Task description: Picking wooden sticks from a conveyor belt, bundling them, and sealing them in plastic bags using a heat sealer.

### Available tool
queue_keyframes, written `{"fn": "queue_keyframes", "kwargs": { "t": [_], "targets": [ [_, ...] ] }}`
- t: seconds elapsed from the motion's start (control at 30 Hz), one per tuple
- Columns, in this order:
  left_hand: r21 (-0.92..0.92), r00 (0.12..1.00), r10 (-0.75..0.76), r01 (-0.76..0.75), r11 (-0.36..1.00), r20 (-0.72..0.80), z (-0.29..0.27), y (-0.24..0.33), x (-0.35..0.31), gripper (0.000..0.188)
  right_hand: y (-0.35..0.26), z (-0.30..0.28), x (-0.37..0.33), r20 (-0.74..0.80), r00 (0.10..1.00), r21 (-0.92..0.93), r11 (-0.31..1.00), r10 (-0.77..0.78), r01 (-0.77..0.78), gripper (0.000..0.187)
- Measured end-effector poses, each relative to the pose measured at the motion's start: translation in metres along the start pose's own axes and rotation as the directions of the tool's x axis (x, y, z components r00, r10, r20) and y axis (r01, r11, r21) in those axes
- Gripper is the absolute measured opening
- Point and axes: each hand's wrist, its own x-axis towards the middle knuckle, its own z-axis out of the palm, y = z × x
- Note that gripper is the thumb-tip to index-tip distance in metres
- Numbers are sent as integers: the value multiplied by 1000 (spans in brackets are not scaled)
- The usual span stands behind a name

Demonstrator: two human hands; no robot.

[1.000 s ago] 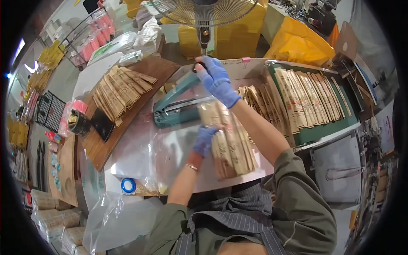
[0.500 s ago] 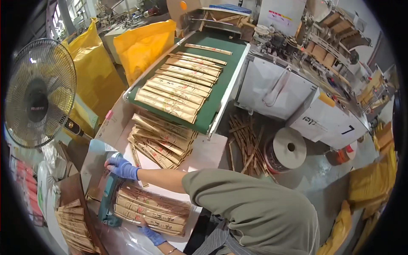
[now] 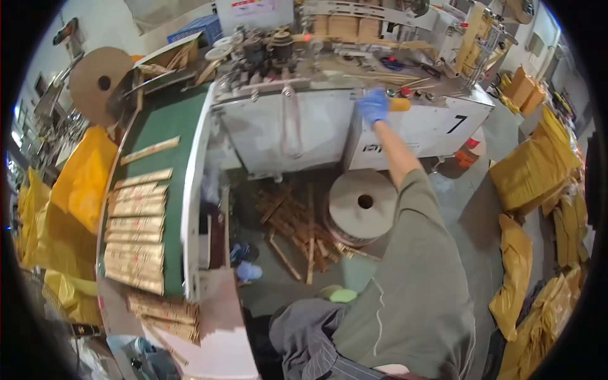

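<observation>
Well, your right hand (image 3: 373,106) is the nearer one: the yellow block (image 3: 399,104) on the white machine (image 3: 418,130) lies at three o'clock from its fingers, long axis running nine to three. You may be gripping or loose; I cannot tell. Your left hand is out of view. At nine o'clock, the orange sack's (image 3: 92,177) contents are hidden.

The white cabinet (image 3: 430,130) stands upright, buttons (image 3: 405,92) along its top.
</observation>
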Motion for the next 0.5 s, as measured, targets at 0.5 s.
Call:
{"fn": "queue_keyframes", "kwargs": {
  "t": [0.5],
  "targets": [
    [-31,994,-108,109,994,32,28,27,32,51,-23,-22,-36,-255,948,304,915,-191,266,54]
  ]
}}
